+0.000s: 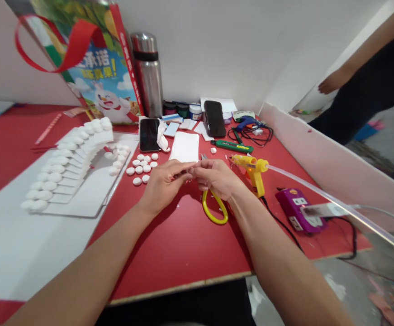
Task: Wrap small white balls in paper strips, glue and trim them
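Note:
My left hand [168, 181] and my right hand [215, 176] meet over the red table, fingertips pinched together. Whatever they hold, if anything, is hidden by the fingers. Under my right hand lies a pair of scissors with yellow handles [217, 221]. A white sheet of paper [185, 146] sits just beyond the fingertips. Left of my left hand, several white round pieces [138, 170] are grouped on the table. Farther left stands a curved white stair-like model [76, 165], its steps edged with similar rounds. A yellow glue gun [253, 170] with a clear glue stick rests right of my right hand.
A purple power socket [300, 210] with cables sits at the right near a low white wall [319, 154]. Behind are a phone [149, 135], another phone [214, 118], a green utility knife [232, 146], a steel flask [149, 77] and a printed bag [110, 86]. Another person's hand [335, 80] shows upper right.

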Demonstrator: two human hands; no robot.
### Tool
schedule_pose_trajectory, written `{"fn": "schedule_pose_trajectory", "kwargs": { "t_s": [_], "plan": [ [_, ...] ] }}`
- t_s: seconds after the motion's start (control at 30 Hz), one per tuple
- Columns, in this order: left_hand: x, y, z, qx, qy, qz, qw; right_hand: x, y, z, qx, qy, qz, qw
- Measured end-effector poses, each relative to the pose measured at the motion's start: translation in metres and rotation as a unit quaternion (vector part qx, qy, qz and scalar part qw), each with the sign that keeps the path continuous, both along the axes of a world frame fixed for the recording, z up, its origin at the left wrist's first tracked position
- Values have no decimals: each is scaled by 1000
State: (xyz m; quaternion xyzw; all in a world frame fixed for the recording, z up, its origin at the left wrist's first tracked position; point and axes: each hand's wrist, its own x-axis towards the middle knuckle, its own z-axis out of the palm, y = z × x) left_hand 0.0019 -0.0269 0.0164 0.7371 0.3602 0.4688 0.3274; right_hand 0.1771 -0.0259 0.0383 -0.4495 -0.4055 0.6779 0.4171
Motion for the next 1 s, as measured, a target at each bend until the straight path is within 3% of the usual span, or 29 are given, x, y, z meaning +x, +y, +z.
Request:
{"fn": "schedule_pose_trajectory", "kwargs": {
  "t_s": [0.17, 0.37, 0.53, 0.63, 0.8, 1.0],
  "plan": [
    [-1, 1, 2, 4, 26, 12, 1000, 4, -1, 6, -13, -4, 10, 1000],
    [-7, 4, 3, 23, 117, 77, 990, 9, 6, 3, 14, -14, -96, 995],
    [-33, 18, 12, 52, 263, 167, 949, 10, 10, -3, 49, -19, -137, 989],
    [-51, 28, 15, 10, 318, 205, 926, 8, 10, -2, 50, -29, -136, 989],
    [-68, 37, 10, -30, 348, 153, 925, 6, 9, -1, 48, -39, -135, 989],
    [-76, 40, 9, -17, 378, 161, 912, 9, 10, -1, 53, -36, -136, 989]
  ]
}}
